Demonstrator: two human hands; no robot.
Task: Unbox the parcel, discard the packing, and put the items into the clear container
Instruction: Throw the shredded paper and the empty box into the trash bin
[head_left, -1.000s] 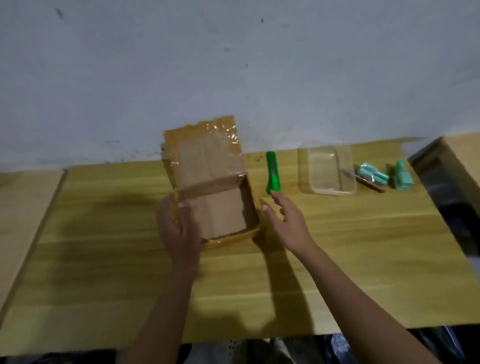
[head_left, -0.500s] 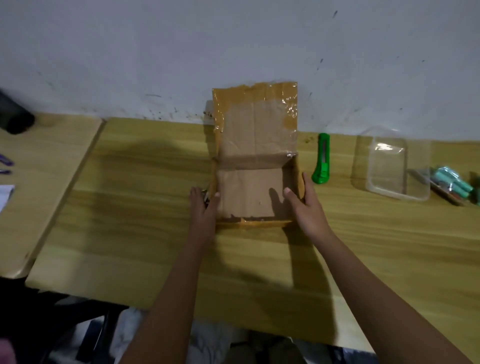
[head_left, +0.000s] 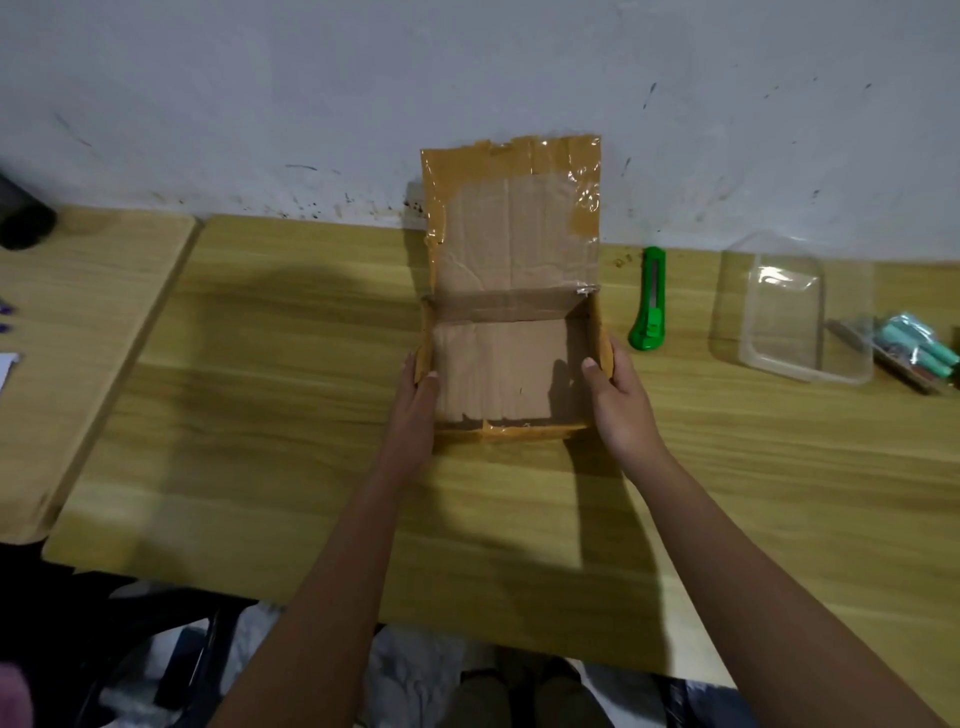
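At the middle of the table (head_left: 260, 415), the open, seemingly empty box (head_left: 498, 374) is pinched at its side walls by the left hand (head_left: 415, 410) and the right hand (head_left: 621, 405). Discarding it is judged to be the step in hand, and a level lift away is called for.
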